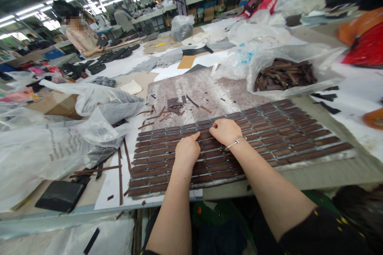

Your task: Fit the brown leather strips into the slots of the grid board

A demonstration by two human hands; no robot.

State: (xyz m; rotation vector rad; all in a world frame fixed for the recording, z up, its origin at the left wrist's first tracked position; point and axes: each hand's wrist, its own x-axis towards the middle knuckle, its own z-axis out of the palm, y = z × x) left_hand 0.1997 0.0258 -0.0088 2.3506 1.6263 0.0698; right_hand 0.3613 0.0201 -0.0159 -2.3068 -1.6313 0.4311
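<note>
Rows of narrow dark-brown strips (pixel 287 127) lie side by side on a board along the table's front edge, with pale gaps between them. My left hand (pixel 188 149) rests on the middle rows, its fingers curled in and the index finger pointing toward the right hand. Just to its right, my right hand (pixel 226 130), with a bracelet (pixel 236 142) at the wrist, bends its fingers down against the upper rows. A small space separates the two sets of fingertips. Whatever lies under the fingers of either hand is hidden.
Small brown pieces (pixel 175 104) and loose strips lie on the stained board (pixel 197 87) behind the rows. A clear plastic bag (pixel 324 75) at right holds many brown pieces. White plastic bags (pixel 60 147) and a black flat object (pixel 61 195) occupy the left. Another person (pixel 79 38) works farther back.
</note>
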